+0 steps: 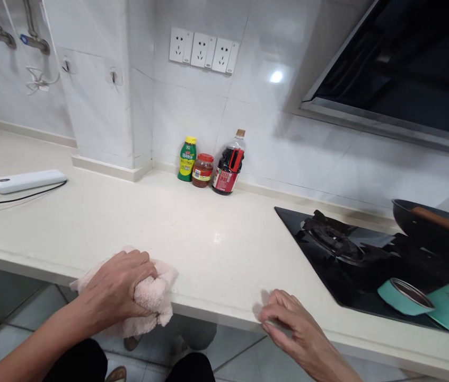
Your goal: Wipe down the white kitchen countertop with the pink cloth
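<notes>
My left hand (119, 284) is closed around a bunched pale pink cloth (155, 292). The cloth lies on the front part of the white countertop (208, 254), and part of it hangs over the edge. Farther right, my right hand (291, 329) is at the counter's front edge, its fingers loosely curled and a gap showing between thumb and fingers. Nothing shows in it. I cannot tell whether its fingertips touch the counter.
Against the wall stand a green bottle (187, 159), a red-lidded jar (202, 171) and a dark sauce bottle (228, 164). A white device (29, 181) with black cables lies left. On the right are a gas stove (327, 265), a wok (419, 220) and a turquoise pan (403, 300).
</notes>
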A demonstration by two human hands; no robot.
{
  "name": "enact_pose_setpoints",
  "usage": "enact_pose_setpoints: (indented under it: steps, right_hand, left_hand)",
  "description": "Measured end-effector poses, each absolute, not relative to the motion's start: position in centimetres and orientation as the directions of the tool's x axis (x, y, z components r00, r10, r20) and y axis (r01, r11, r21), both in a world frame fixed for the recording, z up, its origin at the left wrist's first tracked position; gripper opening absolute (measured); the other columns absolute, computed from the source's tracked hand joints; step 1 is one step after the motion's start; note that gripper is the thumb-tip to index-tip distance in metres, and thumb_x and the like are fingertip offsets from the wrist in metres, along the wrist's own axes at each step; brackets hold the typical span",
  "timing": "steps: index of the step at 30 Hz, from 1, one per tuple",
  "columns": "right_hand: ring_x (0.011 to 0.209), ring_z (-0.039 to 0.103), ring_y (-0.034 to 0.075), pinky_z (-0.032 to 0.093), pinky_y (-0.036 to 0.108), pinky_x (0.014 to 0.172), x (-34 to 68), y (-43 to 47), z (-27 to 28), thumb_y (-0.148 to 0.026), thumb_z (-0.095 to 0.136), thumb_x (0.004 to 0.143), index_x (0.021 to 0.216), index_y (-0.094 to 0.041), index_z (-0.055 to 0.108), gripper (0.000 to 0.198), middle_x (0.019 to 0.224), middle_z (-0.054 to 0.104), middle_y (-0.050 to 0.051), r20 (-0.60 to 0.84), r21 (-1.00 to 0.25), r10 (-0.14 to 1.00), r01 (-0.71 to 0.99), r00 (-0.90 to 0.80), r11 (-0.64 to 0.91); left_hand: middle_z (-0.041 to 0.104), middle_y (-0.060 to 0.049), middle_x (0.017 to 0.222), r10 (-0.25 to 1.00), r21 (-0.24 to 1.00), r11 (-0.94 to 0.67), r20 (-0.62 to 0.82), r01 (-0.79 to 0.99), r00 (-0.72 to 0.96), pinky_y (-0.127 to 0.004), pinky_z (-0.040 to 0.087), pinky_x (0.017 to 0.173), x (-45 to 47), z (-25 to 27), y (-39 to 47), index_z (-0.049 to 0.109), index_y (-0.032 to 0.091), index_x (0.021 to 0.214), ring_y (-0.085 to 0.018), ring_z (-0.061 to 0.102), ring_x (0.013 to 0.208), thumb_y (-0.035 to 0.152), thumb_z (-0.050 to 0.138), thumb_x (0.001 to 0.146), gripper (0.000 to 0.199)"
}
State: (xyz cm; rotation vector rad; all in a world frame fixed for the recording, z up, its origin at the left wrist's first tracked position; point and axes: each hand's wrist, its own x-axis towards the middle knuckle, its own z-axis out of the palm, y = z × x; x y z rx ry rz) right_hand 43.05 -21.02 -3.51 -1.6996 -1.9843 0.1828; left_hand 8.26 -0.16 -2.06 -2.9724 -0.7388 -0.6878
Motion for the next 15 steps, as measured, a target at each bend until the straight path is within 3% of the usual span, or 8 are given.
enact_pose_setpoints:
  steps: [5,10,13,15]
  right_hand:
    - [0.083,0.053,0.018,0.044,0.032,0.074,43.1,-21.2,-3.8,-0.028,0.051,0.099,0.106,-0.034,0.065,0.017,0.085,0.053,0.0,0.289,-0.421,0.955,0.886,-0.07,0.192]
    - [0.079,0.052,0.018,0.042,0.031,0.072,43.3,-21.4,-4.1,-0.03,0.053,0.097,0.082,-0.026,0.054,0.015,0.081,0.052,-0.001,0.295,-0.51,0.955,0.841,-0.026,0.181]
    - [0.074,0.051,0.016,0.044,0.029,0.067,44.0,-21.5,-4.9,-0.036,0.055,0.096,0.083,-0.026,0.05,0.017,0.082,0.05,-0.001,0.365,-0.649,0.918,0.749,0.153,0.133]
    - [0.073,0.051,0.016,0.044,0.027,0.064,44.5,-21.7,-5.7,-0.039,0.053,0.097,0.086,-0.026,0.051,0.018,0.084,0.051,0.0,0.44,-0.696,0.835,0.712,0.33,0.085]
  left_hand:
    - [0.065,-0.001,0.085,0.444,0.114,-0.891,0.412,0.439,0.796,-0.035,0.037,0.073,8.3,-1.9,-0.4,0.064,0.025,0.086,-0.022,0.056,0.08,0.043,0.078,0.071,0.027]
    - [0.064,-0.001,0.085,0.425,0.11,-0.901,0.424,0.421,0.8,-0.035,0.036,0.073,8.3,-1.8,-0.3,0.063,0.024,0.086,-0.021,0.056,0.08,0.045,0.076,0.075,0.027]
    - [0.063,-0.001,0.084,0.424,0.124,-0.902,0.429,0.413,0.798,-0.035,0.036,0.074,8.3,-1.7,-0.3,0.064,0.024,0.087,-0.021,0.056,0.081,0.048,0.076,0.076,0.03]
    - [0.062,-0.001,0.086,0.448,0.123,-0.889,0.426,0.441,0.786,-0.035,0.036,0.074,8.5,-1.8,-0.6,0.064,0.024,0.089,-0.022,0.056,0.081,0.053,0.077,0.076,0.035]
